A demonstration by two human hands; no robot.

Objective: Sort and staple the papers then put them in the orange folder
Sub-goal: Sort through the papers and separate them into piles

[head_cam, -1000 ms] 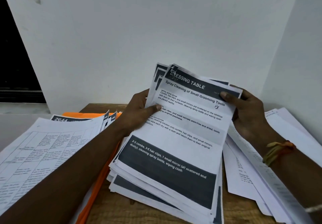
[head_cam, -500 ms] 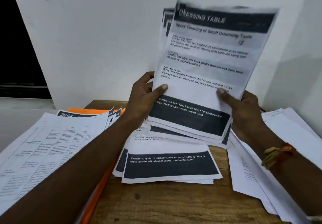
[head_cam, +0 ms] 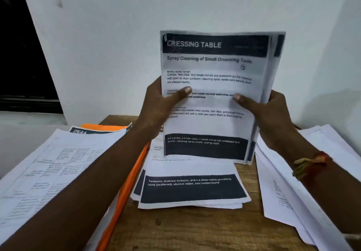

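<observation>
I hold a bundle of printed sheets (head_cam: 213, 125) upright above the wooden table; its top page is headed "DRESSING TABLE". My left hand (head_cam: 162, 106) grips the bundle's left edge with the thumb across the front. My right hand (head_cam: 267, 110) grips the right edge the same way. Below the bundle a smaller stack of printed sheets (head_cam: 191, 190) with a dark band lies flat on the table. The orange folder (head_cam: 125, 190) lies at the left, mostly covered by papers, with only its edge and far corner showing.
A pile of table-printed pages (head_cam: 48, 172) covers the folder on the left. More white sheets (head_cam: 304, 188) spread over the right side. Bare wooden table (head_cam: 185, 229) shows in front. A white wall stands close behind.
The bundle was lifted off the stack on the table, raised high, then brought down a little and squared upright. Both hands shifted to grip its side edges at mid-height.
</observation>
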